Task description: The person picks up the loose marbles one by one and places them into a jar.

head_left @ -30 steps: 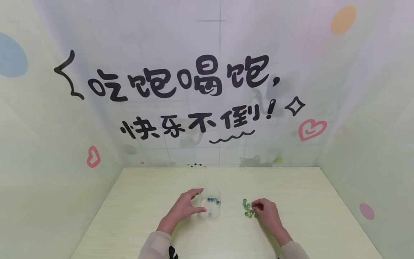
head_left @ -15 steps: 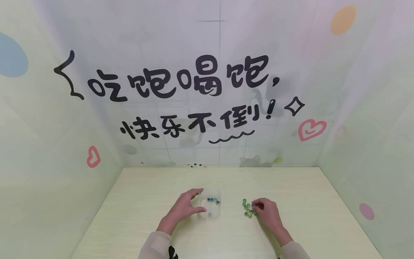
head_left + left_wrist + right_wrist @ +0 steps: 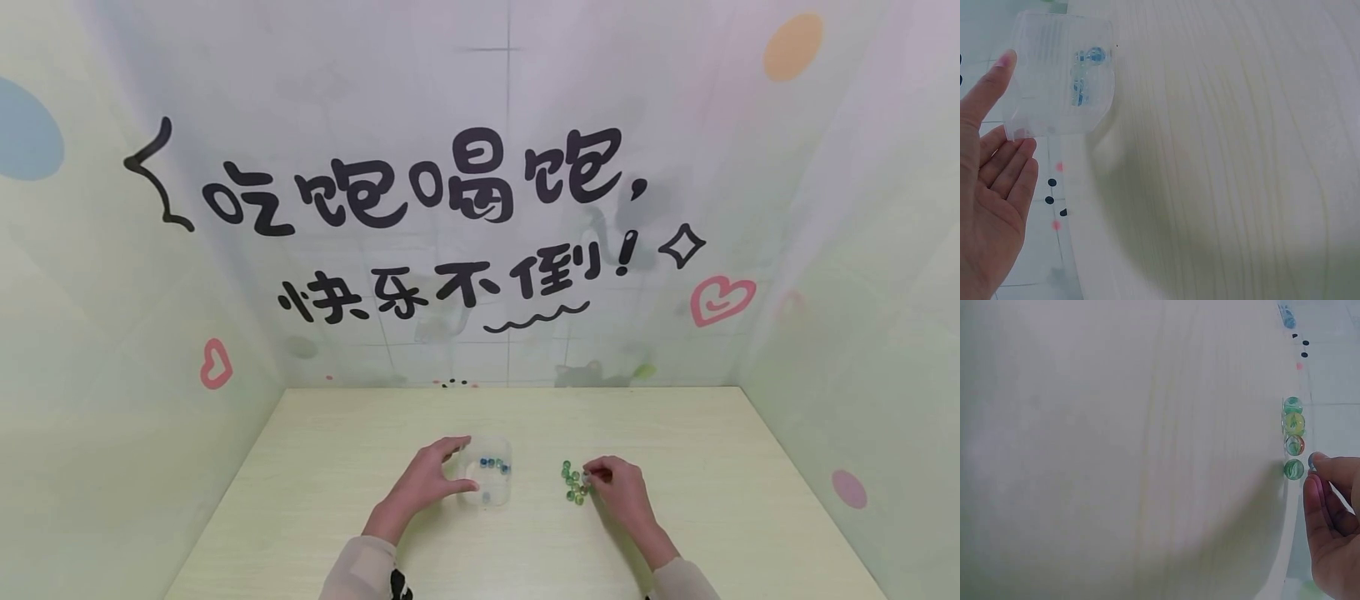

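Clear plastic forms the one box we see, standing on the pale table with its left side held between the thumb and fingers of the left hand. Inside we count four marbles in a bent row, mostly blue; nearer us sits a pale spot, too blurred for us to tell whether it is a fifth. Well apart from that hand, the right hand pinches one bluish marble, partly hidden by its fingers. Just beside it lie the loose marbles, mostly green; we make out about nine, though fingertips stand in the way at one edge, and in the right wrist view only four show, lined up. Both sleeves are cut off below, and we cannot identify the dark patch by the left one. Behind rises a backdrop with black lettering.
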The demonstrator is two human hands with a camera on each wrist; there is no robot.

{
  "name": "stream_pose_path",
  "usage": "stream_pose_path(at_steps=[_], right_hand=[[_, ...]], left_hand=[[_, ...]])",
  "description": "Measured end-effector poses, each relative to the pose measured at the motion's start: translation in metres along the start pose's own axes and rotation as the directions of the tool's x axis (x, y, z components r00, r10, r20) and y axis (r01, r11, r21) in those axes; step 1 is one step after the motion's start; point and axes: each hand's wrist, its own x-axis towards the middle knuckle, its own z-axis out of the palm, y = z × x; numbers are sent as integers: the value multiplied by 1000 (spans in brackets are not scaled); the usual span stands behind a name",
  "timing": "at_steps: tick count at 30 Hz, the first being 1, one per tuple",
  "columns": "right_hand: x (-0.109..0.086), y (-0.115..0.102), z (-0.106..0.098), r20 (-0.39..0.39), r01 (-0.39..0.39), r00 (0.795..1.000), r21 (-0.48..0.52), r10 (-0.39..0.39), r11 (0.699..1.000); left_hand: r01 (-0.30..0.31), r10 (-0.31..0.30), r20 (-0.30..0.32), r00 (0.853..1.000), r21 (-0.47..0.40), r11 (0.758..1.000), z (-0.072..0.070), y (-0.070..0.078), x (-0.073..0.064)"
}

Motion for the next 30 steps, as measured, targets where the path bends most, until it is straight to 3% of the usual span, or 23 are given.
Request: stream_pose_path(at_steps=[21,30], right_hand=[[1,-8,0,-5,26,1000,22,-26,999],[0,-13,0,-8,77,997,35,-77,996]], left_hand=[[10,-10,2,1000,9,1000,0,1,0],[9,-9,2,1000,12,1000,0,0,0]])
